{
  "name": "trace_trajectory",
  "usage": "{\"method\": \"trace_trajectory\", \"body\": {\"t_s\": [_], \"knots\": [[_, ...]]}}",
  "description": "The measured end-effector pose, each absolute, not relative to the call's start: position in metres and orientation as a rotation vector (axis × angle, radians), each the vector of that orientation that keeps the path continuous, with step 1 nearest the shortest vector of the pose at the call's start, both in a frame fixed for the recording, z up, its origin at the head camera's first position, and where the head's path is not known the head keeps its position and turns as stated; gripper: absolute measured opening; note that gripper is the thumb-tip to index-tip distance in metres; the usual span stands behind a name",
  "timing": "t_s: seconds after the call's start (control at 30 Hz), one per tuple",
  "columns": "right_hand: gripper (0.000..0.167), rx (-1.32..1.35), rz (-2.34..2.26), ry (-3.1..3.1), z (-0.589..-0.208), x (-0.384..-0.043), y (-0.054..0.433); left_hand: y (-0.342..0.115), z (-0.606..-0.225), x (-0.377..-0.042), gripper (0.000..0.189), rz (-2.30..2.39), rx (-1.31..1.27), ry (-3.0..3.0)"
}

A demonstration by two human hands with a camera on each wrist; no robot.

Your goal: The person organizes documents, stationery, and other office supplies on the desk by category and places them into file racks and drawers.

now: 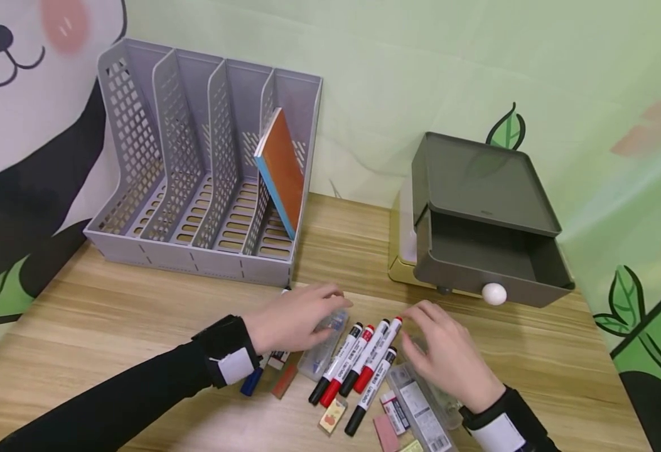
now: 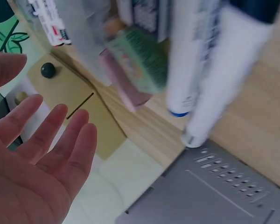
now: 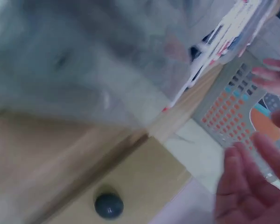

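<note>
Several white whiteboard markers (image 1: 358, 358) with black and red caps lie side by side on the table between my hands. My left hand (image 1: 293, 317), fingers relaxed, hovers beside a clear plastic case (image 1: 326, 348) and partly covers it. Just right of the marker ends is my right hand (image 1: 449, 351), loosely bent and holding nothing, over another clear case (image 1: 420, 408) with a white label. The left wrist view shows the left palm (image 2: 37, 177) with fingers spread. Near the front lie a small yellow eraser (image 1: 333, 415), a pink eraser (image 1: 385, 433) and a white-sleeved eraser (image 1: 395, 412).
A grey file rack (image 1: 189, 263) stands at the back left, with an orange book (image 1: 285, 176) in its right slot. At the right is a dark drawer box (image 1: 488, 182), its top drawer (image 1: 494, 270) pulled out. A blue-capped marker (image 1: 251, 382) lies under the left wrist.
</note>
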State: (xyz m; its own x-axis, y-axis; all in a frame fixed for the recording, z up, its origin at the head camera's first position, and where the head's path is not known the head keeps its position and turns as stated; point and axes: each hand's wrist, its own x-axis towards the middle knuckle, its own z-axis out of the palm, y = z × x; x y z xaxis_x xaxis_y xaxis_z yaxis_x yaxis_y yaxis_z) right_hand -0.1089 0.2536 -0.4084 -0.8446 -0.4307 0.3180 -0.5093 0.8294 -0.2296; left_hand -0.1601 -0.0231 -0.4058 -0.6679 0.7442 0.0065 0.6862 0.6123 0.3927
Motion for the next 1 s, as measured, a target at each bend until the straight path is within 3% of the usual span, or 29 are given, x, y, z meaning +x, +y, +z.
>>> {"method": "trace_trajectory", "body": {"t_s": [0.57,1.0], "knots": [[0.062,0.36,0.598,-3.335,-0.423,-0.103,0.278,-0.033,-0.423,-0.144,0.044,0.485,1.31,2.692],[0.078,0.287,0.584,-3.421,-0.424,-0.103,0.28,-0.031,-0.426,-0.142,0.042,0.525,1.323,2.694]]}}
